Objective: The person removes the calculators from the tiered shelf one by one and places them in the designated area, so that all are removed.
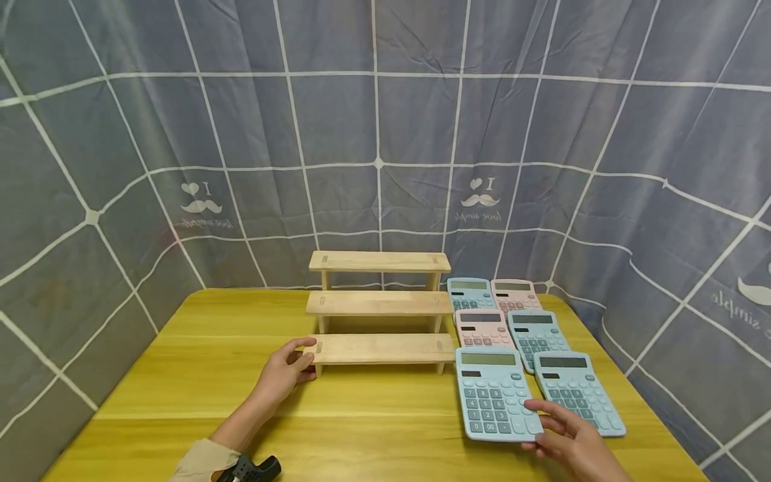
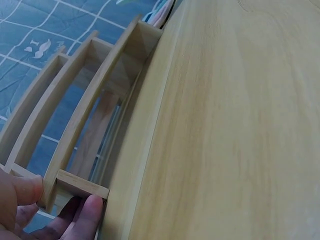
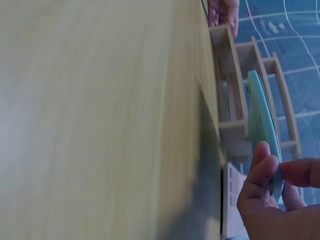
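Observation:
A three-tier wooden display stand [image 1: 379, 348] stands in the middle of the table. My left hand [image 1: 288, 367] grips the left end of its lowest step; in the left wrist view the thumb lies on the board and the fingers [image 2: 89, 220] are at the leg below. A light blue calculator [image 1: 490, 395] is pinched by its lower right corner in my right hand [image 1: 569, 435]. Seen edge-on in the right wrist view, that calculator [image 3: 263, 117] is held up off the table, between the thumb and curled fingers [image 3: 260, 175].
Several more calculators lie on the right of the table beside the stand, among them a pink one [image 1: 482, 327] and a blue one [image 1: 581, 395]. The yellow wood-grain table [image 1: 211, 348] reaches back to a grey-blue checked curtain [image 1: 337, 120].

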`<state>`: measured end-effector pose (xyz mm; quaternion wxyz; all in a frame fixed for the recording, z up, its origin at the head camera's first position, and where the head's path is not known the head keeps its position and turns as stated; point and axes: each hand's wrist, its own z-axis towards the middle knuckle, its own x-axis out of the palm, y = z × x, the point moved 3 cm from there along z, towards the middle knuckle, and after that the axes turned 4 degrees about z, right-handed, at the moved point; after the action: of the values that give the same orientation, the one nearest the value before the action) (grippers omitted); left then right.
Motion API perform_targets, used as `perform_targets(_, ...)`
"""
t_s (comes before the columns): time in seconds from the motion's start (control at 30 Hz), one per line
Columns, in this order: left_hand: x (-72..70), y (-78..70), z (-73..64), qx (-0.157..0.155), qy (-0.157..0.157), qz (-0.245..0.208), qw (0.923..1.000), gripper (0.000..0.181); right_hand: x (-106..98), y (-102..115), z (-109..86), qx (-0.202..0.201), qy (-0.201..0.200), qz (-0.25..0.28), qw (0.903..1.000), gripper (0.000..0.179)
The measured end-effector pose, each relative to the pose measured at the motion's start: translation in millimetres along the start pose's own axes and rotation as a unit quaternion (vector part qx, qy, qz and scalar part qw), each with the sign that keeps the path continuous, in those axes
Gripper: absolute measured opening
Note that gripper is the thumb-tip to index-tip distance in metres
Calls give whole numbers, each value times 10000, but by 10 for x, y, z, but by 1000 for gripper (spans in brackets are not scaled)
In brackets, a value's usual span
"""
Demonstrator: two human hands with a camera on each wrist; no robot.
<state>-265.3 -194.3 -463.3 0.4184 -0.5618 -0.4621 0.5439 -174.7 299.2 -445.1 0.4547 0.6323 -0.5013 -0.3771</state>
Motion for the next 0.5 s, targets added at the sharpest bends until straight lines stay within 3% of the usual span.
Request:
perform_targets(0.37, -14, -21, -5, -34, -87, 111, 9999, 37, -199, -131, -11, -103, 268, 160, 9995, 46)
perform_targets(0.5, -18, -33, 11, -49, -79, 151, 9998, 37, -224, -146, 2, -1, 54, 121, 9999, 49)
